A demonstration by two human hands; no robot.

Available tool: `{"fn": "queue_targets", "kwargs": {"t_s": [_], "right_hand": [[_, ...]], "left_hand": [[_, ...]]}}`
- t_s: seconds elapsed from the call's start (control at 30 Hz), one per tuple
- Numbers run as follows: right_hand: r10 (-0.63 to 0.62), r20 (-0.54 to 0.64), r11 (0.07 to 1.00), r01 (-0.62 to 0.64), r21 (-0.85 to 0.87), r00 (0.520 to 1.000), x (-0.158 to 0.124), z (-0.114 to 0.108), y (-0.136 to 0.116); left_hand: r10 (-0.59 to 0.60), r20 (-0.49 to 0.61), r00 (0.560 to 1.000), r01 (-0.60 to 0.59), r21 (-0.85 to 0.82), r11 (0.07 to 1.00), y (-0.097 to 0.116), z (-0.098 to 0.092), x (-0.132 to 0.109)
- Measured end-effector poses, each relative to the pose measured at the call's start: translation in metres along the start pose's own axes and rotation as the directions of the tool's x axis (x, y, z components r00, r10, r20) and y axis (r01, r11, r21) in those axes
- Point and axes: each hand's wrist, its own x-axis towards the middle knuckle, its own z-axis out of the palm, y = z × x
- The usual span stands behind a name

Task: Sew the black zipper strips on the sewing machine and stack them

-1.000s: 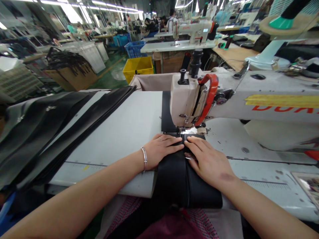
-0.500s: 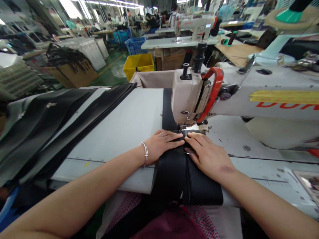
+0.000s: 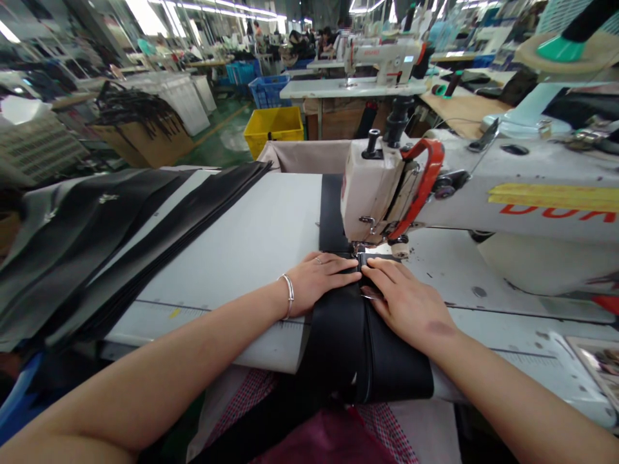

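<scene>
A black strip of fabric (image 3: 338, 335) runs across the white table under the head of a sewing machine (image 3: 377, 193) and out behind it. My left hand (image 3: 316, 280) lies flat on the strip's left side, fingers stretched toward the needle; a ring and a silver bracelet show on it. My right hand (image 3: 409, 303) presses flat on the right side, fingertips just in front of the presser foot (image 3: 360, 251). The two hands almost meet at the seam.
A pile of long black strips (image 3: 111, 245) lies on the table's left part. The machine's arm (image 3: 532, 193) spans the right side. Behind stand a yellow crate (image 3: 273, 129), blue crates, more sewing tables and other workers.
The view has shifted slightly. Both hands stay flat on the black strip in front of the needle, with little visible movement.
</scene>
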Motion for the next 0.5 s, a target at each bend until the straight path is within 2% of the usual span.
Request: {"fn": "queue_targets", "kwargs": {"t_s": [0.5], "right_hand": [[-0.005,-0.007,1.000,0.005,0.004,1.000,0.0007,0.0024,0.0018]], "left_hand": [[-0.013,-0.026,1.000,0.013,0.018,1.000,0.0008,0.0013,-0.0007]]}}
